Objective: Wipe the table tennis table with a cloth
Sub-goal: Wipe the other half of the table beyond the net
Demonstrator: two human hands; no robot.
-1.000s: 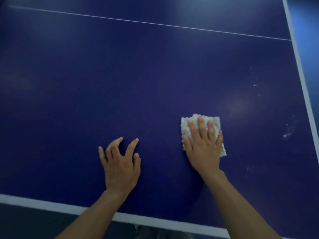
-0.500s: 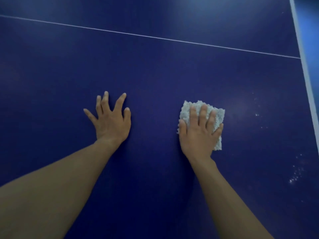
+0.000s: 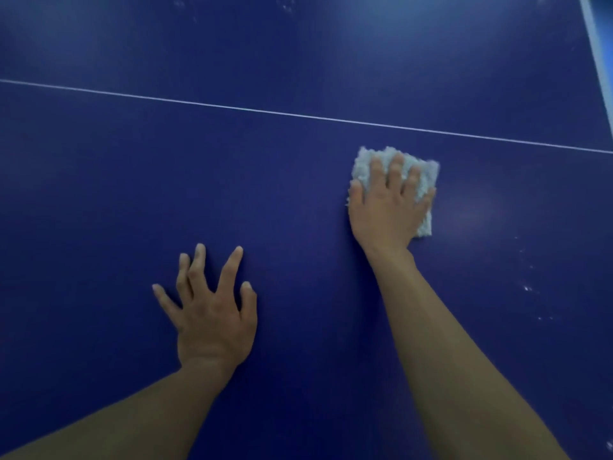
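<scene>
Pressing flat on the white cloth [image 3: 363,167], the right hand [image 3: 388,210] is seen with fingers straight and slightly spread, the cloth pinned beneath it on the blue worktop [image 3: 298,200], just short of the thin white line [image 3: 298,115]. Pale specks [image 3: 527,288] are seen to its right, nearer the side edge [image 3: 595,44]; nothing is seen between. The left hand [image 3: 212,317] is braced bare on the worktop, fingers splayed, well apart from the cloth.

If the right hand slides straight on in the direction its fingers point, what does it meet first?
No obstacle shows. The right hand presses the cloth flat on the table, fingers pointing away. The cloth's front edge would likely first cross the thin white line, then more blue surface.
</scene>
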